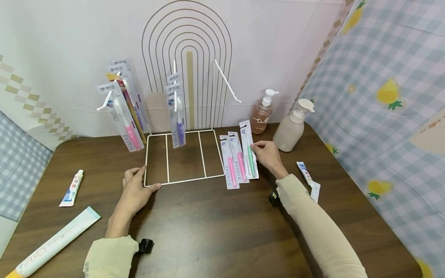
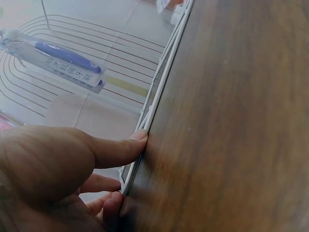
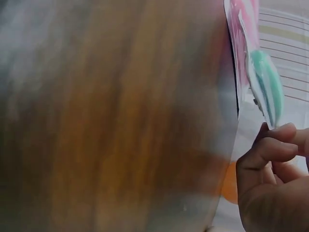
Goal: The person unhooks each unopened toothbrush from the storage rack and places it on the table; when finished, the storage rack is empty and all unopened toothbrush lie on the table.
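**Steady the rack, lift the green pack by its edge**

The dark wooden table (image 1: pixel 215 227) carries everything, and the white wire display rack (image 1: pixel 184 154) stands at its far middle, its flat base frame lying on the wood and its hooks already hung with packaged toothbrushes (image 1: pixel 175 112). The left hand (image 1: pixel 133 193) rests at the near left corner of that base; in the left wrist view the thumb (image 2: pixel 123 150) presses against the wire edge while the other fingers curl under it. That hold is worth a firm downward bias, since a light frame probably shifts when a pack is threaded onto a hook.

Just right of the base lie three blister packs side by side. The right hand (image 1: pixel 265 154) reaches the outermost one, the green toothbrush pack (image 1: pixel 249 152), and pinches its right edge between thumb and fingertips (image 3: pixel 270 137). The right wrist view is blurred, so how deep the grip sits is hard to tell. A pinch near the top end, close to the hang hole, should keep the card from flopping and spare the neighbouring pink toothbrush packs (image 1: pixel 234 162) a nudge.
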`<state>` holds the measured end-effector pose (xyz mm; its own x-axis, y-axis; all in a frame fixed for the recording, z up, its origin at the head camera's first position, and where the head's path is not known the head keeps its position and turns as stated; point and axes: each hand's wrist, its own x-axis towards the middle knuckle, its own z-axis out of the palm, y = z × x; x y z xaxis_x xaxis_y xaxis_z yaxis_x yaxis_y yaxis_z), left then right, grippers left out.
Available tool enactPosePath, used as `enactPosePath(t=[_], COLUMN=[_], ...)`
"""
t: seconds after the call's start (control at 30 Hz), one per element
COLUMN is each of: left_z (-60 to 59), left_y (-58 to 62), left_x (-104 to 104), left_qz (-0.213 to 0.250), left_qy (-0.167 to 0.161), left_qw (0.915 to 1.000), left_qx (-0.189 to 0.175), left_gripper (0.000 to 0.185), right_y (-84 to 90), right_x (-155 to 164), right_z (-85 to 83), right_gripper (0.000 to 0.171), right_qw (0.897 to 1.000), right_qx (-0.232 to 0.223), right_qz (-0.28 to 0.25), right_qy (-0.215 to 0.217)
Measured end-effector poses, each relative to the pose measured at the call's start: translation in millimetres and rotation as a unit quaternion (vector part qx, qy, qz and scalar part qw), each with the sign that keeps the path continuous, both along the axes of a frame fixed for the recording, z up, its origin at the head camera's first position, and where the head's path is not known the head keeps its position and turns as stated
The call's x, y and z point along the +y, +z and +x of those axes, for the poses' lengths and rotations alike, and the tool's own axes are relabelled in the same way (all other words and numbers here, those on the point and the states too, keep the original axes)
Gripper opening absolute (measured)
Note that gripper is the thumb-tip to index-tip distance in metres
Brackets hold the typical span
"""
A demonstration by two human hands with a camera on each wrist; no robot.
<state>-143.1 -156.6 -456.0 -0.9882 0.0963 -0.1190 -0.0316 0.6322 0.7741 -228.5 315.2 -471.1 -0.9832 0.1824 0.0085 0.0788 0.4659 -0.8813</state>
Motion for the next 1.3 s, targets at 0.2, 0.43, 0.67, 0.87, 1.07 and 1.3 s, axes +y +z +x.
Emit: enactPosePath(t=[0.2, 0.43, 0.67, 0.87, 1.07, 1.3], left_z=[3.2, 4.0, 2.9, 0.0, 0.9, -0.1], left_y=[10.8, 15.3, 7.6, -1.3, 1.9, 1.8], left_x=[4.0, 5.4, 1.8, -3.1, -1.2, 0.6], left_qz=[-0.002, -0.013, -0.002, -0.002, -0.003, 0.001], left_qy=[0.002, -0.005, 0.002, 0.002, 0.000, -0.001], left_qw=[0.9996, 0.9989, 0.9998, 1.0000, 1.0000, 0.9999], left_qx=[-0.027, -0.045, -0.020, 0.000, -0.008, -0.013], left_gripper=[0.096, 0.094, 0.096, 0.098, 0.096, 0.095], right_y=[0.9, -1.6, 16.3, 10.7, 15.3, 28.2], right_x=[-1.2, 0.2, -12.3, -12.0, -14.6, -23.7], right_z=[-1.7, -1.2, 13.1, 12.1, 16.0, 26.8], right_gripper=[0.024, 0.024, 0.027, 0.027, 0.024, 0.023], right_qw=[0.998, 0.996, 0.995, 0.995, 0.995, 0.995], right_qx=[-0.051, -0.077, -0.085, -0.073, -0.073, -0.070], right_qz=[0.027, 0.034, 0.052, 0.058, 0.064, 0.075], right_qy=[-0.006, 0.016, 0.020, 0.022, 0.008, -0.008])
